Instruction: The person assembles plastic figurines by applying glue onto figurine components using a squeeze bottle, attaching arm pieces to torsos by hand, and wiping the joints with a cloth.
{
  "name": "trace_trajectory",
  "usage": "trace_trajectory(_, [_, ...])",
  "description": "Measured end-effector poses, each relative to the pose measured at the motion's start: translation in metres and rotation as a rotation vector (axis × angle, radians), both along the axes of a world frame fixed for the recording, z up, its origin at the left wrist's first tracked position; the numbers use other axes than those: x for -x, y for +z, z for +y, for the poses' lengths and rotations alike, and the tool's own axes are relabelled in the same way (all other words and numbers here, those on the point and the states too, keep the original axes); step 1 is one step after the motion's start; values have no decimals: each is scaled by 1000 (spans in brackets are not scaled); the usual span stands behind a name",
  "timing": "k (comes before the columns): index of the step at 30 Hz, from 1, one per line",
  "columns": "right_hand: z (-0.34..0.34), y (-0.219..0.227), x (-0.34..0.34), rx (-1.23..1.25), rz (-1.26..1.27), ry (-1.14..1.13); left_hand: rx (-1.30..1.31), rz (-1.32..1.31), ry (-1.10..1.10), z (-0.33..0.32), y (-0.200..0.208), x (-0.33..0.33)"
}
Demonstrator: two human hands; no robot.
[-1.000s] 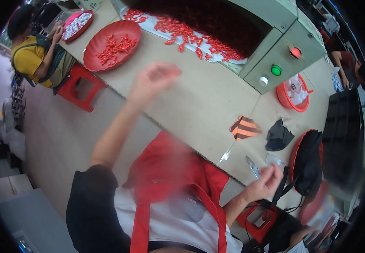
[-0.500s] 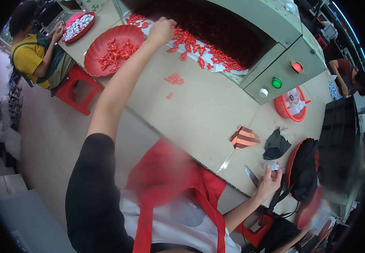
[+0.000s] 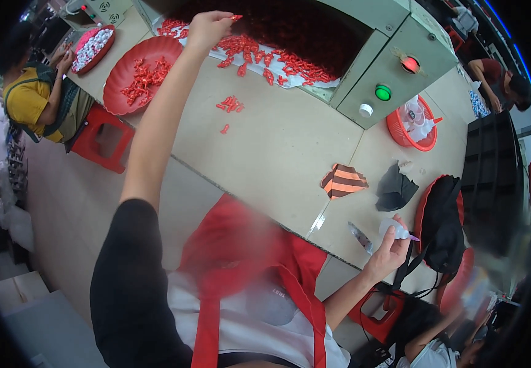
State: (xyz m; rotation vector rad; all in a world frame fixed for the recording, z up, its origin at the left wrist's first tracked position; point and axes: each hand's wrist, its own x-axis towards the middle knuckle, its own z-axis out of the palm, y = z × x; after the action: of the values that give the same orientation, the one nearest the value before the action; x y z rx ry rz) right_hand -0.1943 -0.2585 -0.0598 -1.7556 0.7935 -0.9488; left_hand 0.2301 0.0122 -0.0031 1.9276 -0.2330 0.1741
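Apparently partway: left hand [image 3: 211,29] pinches a red piece [image 3: 236,18] beyond the cloth [image 3: 255,67]; right hand [image 3: 391,250] grasps a bottle [image 3: 390,229].
Small heap [image 3: 231,104] lies on the table [image 3: 277,135]; many pieces remain on the cloth.

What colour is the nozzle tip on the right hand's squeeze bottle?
Purple: the nozzle tip of the squeeze bottle shows best in the head view.

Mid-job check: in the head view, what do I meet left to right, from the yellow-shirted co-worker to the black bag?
Yellow-shirted co-worker → red dish → left hand pinching a red piece → striped scrap → bottle in right hand → black bag
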Motion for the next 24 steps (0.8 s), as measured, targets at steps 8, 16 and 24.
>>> trace_trajectory(8, [36,31,-33,-346,-75,384,1639,1378,-789,-48,-43,224])
trace_trajectory(16, [57,34,-37,-550,-156,542,1342,1171,-708,-62,-38,269])
trace_trajectory(24, [71,39,-32,-353,-67,600,1163,1114,-771,-55,-35,277])
